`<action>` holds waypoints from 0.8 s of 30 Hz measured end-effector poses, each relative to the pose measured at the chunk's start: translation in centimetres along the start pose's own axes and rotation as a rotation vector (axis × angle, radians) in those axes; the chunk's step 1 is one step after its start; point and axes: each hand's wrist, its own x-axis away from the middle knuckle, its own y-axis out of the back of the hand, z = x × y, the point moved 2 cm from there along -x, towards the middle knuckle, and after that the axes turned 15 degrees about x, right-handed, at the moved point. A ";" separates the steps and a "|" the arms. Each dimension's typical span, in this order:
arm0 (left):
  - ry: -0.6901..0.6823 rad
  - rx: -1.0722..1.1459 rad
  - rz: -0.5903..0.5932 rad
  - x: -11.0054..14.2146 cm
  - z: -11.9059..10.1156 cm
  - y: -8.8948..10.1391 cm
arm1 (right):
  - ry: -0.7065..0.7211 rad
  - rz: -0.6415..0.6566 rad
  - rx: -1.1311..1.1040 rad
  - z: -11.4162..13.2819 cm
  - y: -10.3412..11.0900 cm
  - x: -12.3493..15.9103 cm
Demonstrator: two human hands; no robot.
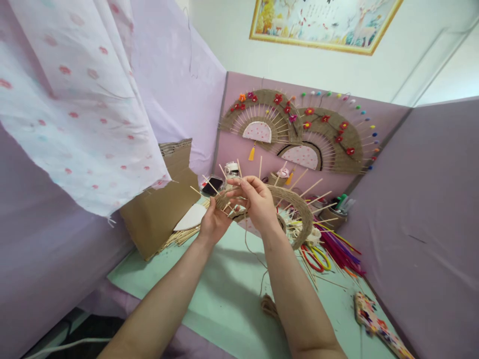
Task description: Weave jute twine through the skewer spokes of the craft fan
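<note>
My left hand (pixel 216 221) grips the left end of a half-round fan frame (pixel 302 212), with thumb and fingers closed on its woven twine band. Thin wooden sticks (pixel 312 187) radiate outward from that band. My right hand (pixel 258 202) is at the band's upper edge, thumb and fingertips pinched together around the twine. From there a strand of jute twine (pixel 247 239) hangs down to a small twine bundle (pixel 268 305) on the table, partly behind my right forearm. Below the band, the fan's inner half-circle (pixel 249 225) is largely hidden by my hands.
Finished fans (pixel 262 112) hang on the back panel. A cardboard sheet (pixel 160 209) and dotted cloth (pixel 86 109) stand at left. Scissors (pixel 318 259), pipe cleaners (pixel 339 244) and a pen holder (pixel 333 219) sit at right, with a flower-patterned object (pixel 374 319) nearer. A phone (pixel 212 186) lies behind.
</note>
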 end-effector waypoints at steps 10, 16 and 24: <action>-0.064 -0.009 -0.032 -0.7 0.1 0.5 | 0.063 0.144 0.385 1.6 -3.8 -2.8; -0.078 0.020 -0.130 -0.4 0.0 0.3 | -0.034 0.225 0.486 0.2 -6.9 -5.3; -0.078 0.056 -0.130 -0.5 -0.1 0.5 | -0.179 0.124 0.366 -0.4 -6.8 -6.2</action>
